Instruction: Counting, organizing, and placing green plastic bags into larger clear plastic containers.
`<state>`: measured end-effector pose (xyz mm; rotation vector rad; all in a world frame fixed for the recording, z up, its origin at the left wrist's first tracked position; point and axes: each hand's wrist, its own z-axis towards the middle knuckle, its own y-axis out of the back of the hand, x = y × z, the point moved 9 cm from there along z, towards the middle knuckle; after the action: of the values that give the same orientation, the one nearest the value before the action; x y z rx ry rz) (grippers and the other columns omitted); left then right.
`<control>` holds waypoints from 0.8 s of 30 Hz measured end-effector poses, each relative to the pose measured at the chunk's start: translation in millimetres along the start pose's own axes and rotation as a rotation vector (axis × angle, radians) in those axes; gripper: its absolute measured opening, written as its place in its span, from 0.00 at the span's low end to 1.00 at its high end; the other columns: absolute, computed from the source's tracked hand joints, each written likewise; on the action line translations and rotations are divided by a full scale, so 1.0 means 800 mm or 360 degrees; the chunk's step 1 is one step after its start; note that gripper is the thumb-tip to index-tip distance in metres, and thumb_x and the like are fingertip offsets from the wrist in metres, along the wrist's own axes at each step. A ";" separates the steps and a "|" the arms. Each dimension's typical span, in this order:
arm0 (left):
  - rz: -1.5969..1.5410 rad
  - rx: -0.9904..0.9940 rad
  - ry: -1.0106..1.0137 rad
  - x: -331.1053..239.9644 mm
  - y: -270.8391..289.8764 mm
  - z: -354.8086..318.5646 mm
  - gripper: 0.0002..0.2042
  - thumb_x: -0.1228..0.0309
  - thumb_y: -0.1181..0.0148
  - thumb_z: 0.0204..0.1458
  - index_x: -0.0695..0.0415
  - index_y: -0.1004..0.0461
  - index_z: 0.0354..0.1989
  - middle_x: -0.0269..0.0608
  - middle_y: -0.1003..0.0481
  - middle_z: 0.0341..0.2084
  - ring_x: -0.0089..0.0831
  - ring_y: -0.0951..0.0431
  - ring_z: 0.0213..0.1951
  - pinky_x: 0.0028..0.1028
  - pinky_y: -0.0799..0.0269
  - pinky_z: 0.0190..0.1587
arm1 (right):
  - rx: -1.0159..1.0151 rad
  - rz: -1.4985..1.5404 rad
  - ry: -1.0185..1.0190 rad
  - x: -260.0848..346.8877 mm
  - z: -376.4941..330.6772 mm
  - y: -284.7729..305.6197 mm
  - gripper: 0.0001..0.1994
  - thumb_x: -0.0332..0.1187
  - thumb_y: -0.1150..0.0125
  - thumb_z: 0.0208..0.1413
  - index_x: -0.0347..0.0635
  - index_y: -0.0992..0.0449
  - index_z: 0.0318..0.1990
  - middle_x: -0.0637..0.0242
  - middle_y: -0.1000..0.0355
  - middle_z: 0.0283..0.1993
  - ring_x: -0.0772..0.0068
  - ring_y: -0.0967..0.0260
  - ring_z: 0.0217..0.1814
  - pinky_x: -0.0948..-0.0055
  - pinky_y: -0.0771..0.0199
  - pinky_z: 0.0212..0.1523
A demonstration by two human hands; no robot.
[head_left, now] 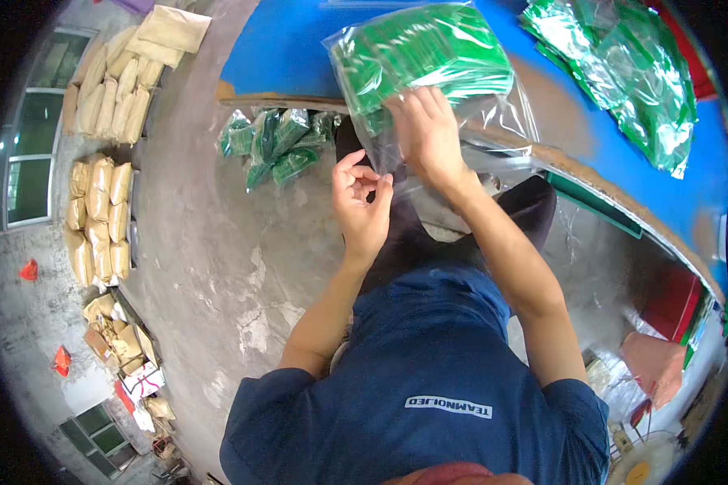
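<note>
A large clear plastic bag (527, 121) lies at the near edge of the blue table, its open end hanging over toward my lap. Inside it is a thick stack of flat green packets (421, 48). My right hand (427, 133) is at the near side of the stack, fingers bent and close together on the bag's plastic; the fingertips are partly hidden. Lower and to the left, my left hand (362, 206) pinches the loose edge of the bag between thumb and forefinger, its other fingers curled.
More green-and-clear packets (623, 73) are spread on the blue table (279, 48) at right. Several filled green bags (271, 141) lie on the floor left of the table. Brown sacks (99, 206) line the left wall. A red box (671, 303) stands under the table's right end.
</note>
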<state>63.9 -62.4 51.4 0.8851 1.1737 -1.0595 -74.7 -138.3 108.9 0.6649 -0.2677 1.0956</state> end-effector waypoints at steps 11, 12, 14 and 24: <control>-0.0182 -0.0089 0.0266 0.054 0.011 -0.031 0.13 0.83 0.34 0.51 0.60 0.30 0.41 0.31 0.31 0.30 0.16 0.31 0.33 0.17 0.33 0.38 | 0.0720 -0.0090 0.0021 0.020 -0.030 -0.060 0.19 0.28 0.43 0.48 0.40 0.26 0.50 0.60 0.30 0.46 0.57 0.33 0.51 0.62 0.31 0.51; -0.0183 -0.0154 0.0246 0.052 0.016 -0.030 0.13 0.83 0.34 0.51 0.60 0.30 0.41 0.31 0.31 0.30 0.16 0.31 0.33 0.17 0.33 0.38 | 0.0663 -0.0078 0.0063 0.023 -0.024 -0.062 0.20 0.28 0.43 0.47 0.39 0.26 0.51 0.59 0.30 0.45 0.56 0.33 0.50 0.62 0.31 0.51; -0.0188 -0.0179 0.0167 0.049 0.026 -0.023 0.13 0.84 0.34 0.50 0.59 0.30 0.41 0.31 0.30 0.31 0.17 0.30 0.34 0.17 0.32 0.38 | 0.0575 -0.0045 0.0125 0.025 -0.023 -0.059 0.18 0.27 0.43 0.46 0.38 0.26 0.49 0.58 0.31 0.43 0.55 0.33 0.49 0.61 0.32 0.51; -0.0188 -0.0191 0.0261 0.058 0.055 -0.028 0.14 0.84 0.34 0.50 0.59 0.31 0.42 0.32 0.31 0.32 0.17 0.31 0.34 0.17 0.32 0.41 | 0.0373 -0.0402 -0.0210 -0.028 -0.017 0.008 0.11 0.26 0.45 0.48 0.39 0.28 0.42 0.56 0.32 0.40 0.52 0.33 0.46 0.59 0.33 0.47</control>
<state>102.2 -36.9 1.7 0.8286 1.4264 -1.0137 -91.7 -144.0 89.0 0.9556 -0.1636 0.8482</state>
